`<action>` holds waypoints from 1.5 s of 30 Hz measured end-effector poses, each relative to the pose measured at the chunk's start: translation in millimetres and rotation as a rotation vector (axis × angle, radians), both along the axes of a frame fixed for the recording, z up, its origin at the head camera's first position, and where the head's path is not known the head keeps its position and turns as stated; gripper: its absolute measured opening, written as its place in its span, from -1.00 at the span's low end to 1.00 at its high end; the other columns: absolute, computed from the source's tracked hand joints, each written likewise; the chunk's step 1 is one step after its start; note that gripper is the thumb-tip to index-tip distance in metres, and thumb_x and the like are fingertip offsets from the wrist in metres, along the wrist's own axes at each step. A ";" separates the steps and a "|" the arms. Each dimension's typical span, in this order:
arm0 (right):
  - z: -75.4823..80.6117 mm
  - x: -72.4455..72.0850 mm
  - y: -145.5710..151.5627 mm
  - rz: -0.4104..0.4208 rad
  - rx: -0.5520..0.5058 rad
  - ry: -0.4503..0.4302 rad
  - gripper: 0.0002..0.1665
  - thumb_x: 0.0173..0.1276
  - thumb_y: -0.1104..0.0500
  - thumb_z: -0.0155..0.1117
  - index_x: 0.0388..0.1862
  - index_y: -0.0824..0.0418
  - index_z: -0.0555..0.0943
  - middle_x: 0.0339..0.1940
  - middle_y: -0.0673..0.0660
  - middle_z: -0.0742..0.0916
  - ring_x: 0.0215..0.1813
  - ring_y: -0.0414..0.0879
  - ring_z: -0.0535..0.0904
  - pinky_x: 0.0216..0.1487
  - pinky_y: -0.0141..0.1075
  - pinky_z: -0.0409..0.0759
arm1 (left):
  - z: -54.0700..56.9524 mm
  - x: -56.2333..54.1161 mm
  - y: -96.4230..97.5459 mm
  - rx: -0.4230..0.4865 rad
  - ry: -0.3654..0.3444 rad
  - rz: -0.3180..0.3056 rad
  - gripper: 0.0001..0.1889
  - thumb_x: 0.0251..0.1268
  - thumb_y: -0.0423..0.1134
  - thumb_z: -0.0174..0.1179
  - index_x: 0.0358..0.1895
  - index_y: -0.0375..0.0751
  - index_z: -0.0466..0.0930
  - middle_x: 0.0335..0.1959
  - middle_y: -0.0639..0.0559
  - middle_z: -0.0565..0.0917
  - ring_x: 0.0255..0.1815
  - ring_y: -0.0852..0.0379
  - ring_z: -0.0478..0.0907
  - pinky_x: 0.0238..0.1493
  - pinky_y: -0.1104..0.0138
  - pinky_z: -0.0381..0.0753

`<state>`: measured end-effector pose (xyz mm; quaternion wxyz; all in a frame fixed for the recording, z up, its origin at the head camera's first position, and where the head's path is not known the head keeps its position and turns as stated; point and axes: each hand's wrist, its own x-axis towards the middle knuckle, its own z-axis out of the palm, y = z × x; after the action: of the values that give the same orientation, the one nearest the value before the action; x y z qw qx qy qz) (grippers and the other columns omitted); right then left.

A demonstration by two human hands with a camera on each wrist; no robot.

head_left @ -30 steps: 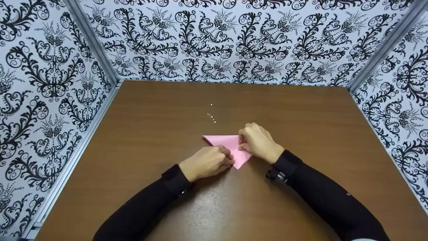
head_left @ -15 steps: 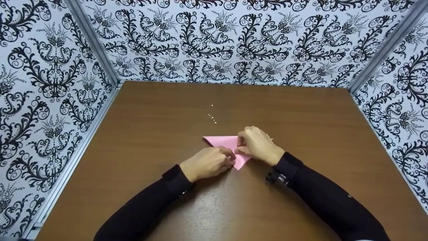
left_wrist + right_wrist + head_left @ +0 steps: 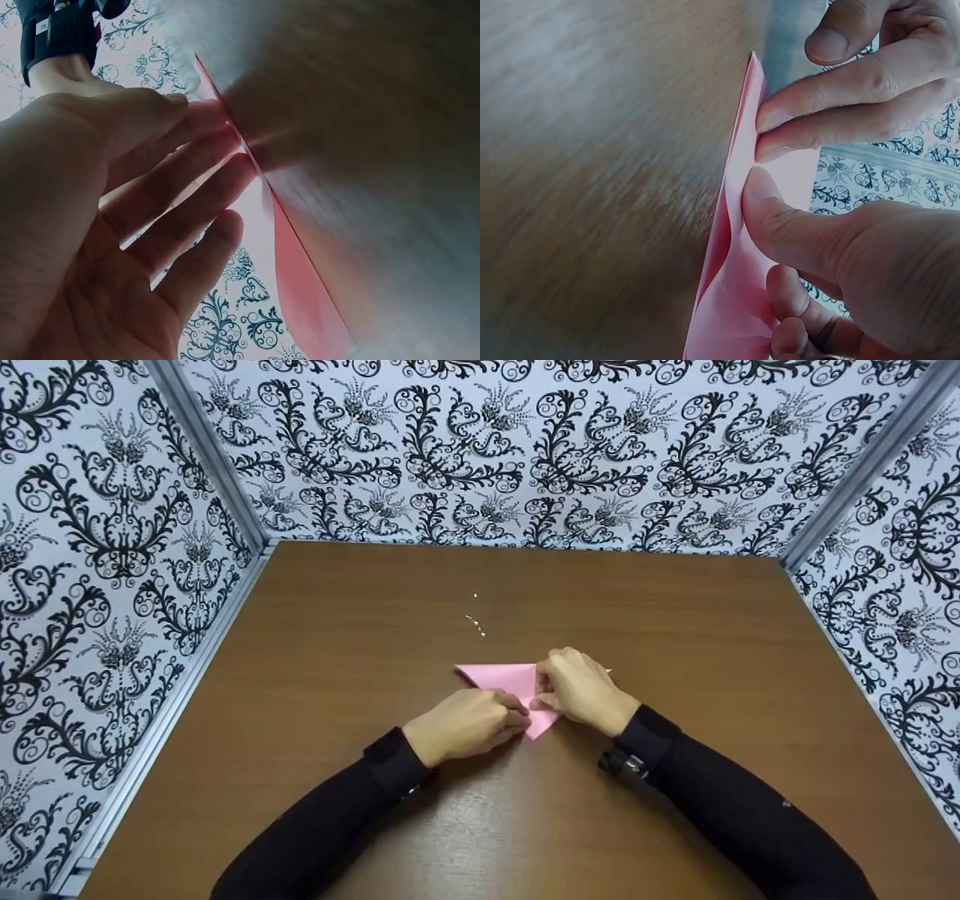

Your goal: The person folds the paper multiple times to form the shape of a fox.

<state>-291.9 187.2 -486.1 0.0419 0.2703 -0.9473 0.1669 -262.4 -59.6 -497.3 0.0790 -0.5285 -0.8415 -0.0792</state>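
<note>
A folded piece of pink paper (image 3: 496,675) lies on the table in the head view, roughly triangular with one corner toward the person. My left hand (image 3: 466,724) rests on its lower left side. In the right wrist view, the left hand's straight fingers (image 3: 832,101) press the paper, and its thumb stays off it. My right hand (image 3: 583,688) has curled fingers and pinches the upper layer on the right side. Below the right thumb (image 3: 769,202), the paper (image 3: 731,315) bulges between its layers. The right hand covers much of the paper's right part.
The brown wooden table (image 3: 360,607) surrounds the paper. Several small pale specks (image 3: 475,622) mark its surface beyond the hands. Patterned walls (image 3: 480,442) with metal corner posts enclose the back and sides.
My right hand has shifted slightly toward the person, and its thumb has moved closer to the left fingertips. The left hand keeps nearly the same place on the paper.
</note>
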 end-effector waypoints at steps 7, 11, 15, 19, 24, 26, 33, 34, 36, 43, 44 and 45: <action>-3.1 -3.9 -1.7 -0.030 -0.029 -0.006 -0.68 0.28 0.10 0.90 -0.43 0.10 0.82 -0.36 0.10 0.76 -0.24 0.01 0.67 -0.22 -0.02 0.71 | -3.5 3.7 1.6 -0.047 0.049 0.014 -0.86 0.77 -0.11 0.42 0.12 0.06 0.95 0.17 0.07 0.95 0.19 0.08 0.90 0.16 0.22 0.94; -6.4 -7.7 -2.4 -0.071 -0.038 0.048 -0.69 0.30 0.09 0.90 -0.32 0.14 0.84 -0.30 0.15 0.79 -0.13 0.15 0.75 -0.06 0.13 0.80 | -4.6 3.8 2.6 -0.061 0.099 -0.003 -0.86 0.78 -0.10 0.42 0.12 0.04 0.94 0.16 0.10 0.95 0.17 0.08 0.89 0.15 0.25 0.93; -9.6 -11.6 -2.6 -0.097 -0.041 0.097 -0.62 0.31 0.07 0.91 -0.15 0.20 0.82 -0.15 0.23 0.81 0.01 0.29 0.76 0.11 0.26 0.82 | -5.7 3.4 1.9 -0.057 0.120 -0.017 -0.85 0.78 -0.10 0.42 0.12 0.04 0.95 0.13 0.11 0.95 0.14 0.10 0.89 0.13 0.27 0.93; -10.6 -14.7 -3.2 -0.102 -0.037 0.114 -0.55 0.34 0.07 0.89 -0.05 0.24 0.77 -0.09 0.27 0.81 0.03 0.32 0.78 0.10 0.28 0.82 | -6.7 3.2 0.8 -0.044 0.126 -0.025 -0.86 0.76 -0.11 0.44 0.11 0.04 0.95 0.09 0.12 0.94 0.12 0.13 0.88 0.12 0.28 0.92; -9.0 -19.5 -5.3 -0.097 -0.027 0.100 -0.58 0.39 0.09 0.86 -0.06 0.24 0.76 -0.12 0.26 0.82 0.00 0.33 0.79 0.09 0.30 0.80 | -7.7 3.0 0.0 -0.044 0.124 -0.025 -0.86 0.76 -0.11 0.43 0.12 0.04 0.94 0.07 0.11 0.92 0.10 0.14 0.88 0.12 0.28 0.91; -8.3 -21.6 -6.1 -0.097 -0.017 0.095 -0.60 0.39 0.09 0.85 -0.09 0.23 0.77 -0.13 0.26 0.82 0.00 0.34 0.79 0.08 0.30 0.79 | -7.8 2.8 0.0 -0.048 0.117 -0.021 -0.86 0.76 -0.11 0.43 0.12 0.04 0.94 0.07 0.11 0.91 0.10 0.14 0.87 0.12 0.28 0.91; -8.9 -19.2 -5.0 -0.084 -0.015 0.107 -0.63 0.38 0.12 0.85 -0.09 0.23 0.77 -0.11 0.27 0.82 0.04 0.35 0.78 0.07 0.30 0.75 | -7.5 4.0 1.6 -0.079 0.098 -0.012 -0.86 0.74 -0.12 0.44 0.14 0.06 0.94 0.07 0.12 0.91 0.12 0.16 0.86 0.13 0.30 0.90; -9.1 -17.4 -4.0 -0.075 -0.019 0.110 -0.61 0.38 0.13 0.85 -0.07 0.23 0.77 -0.10 0.27 0.80 0.05 0.35 0.76 0.07 0.29 0.74 | -7.3 4.3 1.9 -0.086 0.101 -0.011 -0.86 0.74 -0.12 0.44 0.14 0.06 0.94 0.08 0.12 0.91 0.12 0.17 0.86 0.13 0.30 0.90; -9.0 -13.3 -1.9 -0.055 -0.020 0.127 -0.58 0.37 0.13 0.86 -0.03 0.24 0.75 -0.07 0.27 0.77 0.06 0.33 0.71 0.08 0.27 0.71 | -6.8 4.7 2.4 -0.097 0.109 -0.012 -0.85 0.73 -0.12 0.44 0.15 0.07 0.94 0.09 0.12 0.92 0.13 0.16 0.86 0.14 0.30 0.90; -6.9 -9.7 7.8 0.044 0.013 0.227 -0.59 0.31 0.22 0.88 -0.08 0.22 0.74 -0.05 0.27 0.67 0.02 0.26 0.59 0.00 0.10 0.63 | -5.7 2.6 2.5 -0.088 0.106 -0.010 -0.84 0.74 -0.13 0.43 0.17 0.06 0.93 0.09 0.10 0.91 0.12 0.10 0.85 0.14 0.27 0.90; -7.4 -9.8 9.0 0.055 0.014 0.231 -0.62 0.32 0.24 0.87 -0.11 0.23 0.74 -0.06 0.26 0.68 0.01 0.25 0.61 -0.01 0.10 0.64 | -5.9 2.3 2.2 -0.081 0.105 -0.011 -0.84 0.75 -0.13 0.42 0.16 0.06 0.93 0.09 0.10 0.91 0.12 0.10 0.85 0.14 0.27 0.90; -8.1 -9.8 10.0 0.065 0.015 0.231 -0.65 0.32 0.27 0.85 -0.14 0.23 0.75 -0.07 0.26 0.69 0.00 0.25 0.62 -0.03 0.10 0.67 | -5.9 2.2 2.1 -0.078 0.106 -0.010 -0.85 0.76 -0.13 0.42 0.16 0.06 0.93 0.09 0.10 0.91 0.12 0.10 0.86 0.14 0.27 0.90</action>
<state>-301.7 197.1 -494.2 0.1435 0.3189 -0.9280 0.1288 -260.2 -57.5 -503.2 0.1023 -0.5386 -0.8361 -0.0186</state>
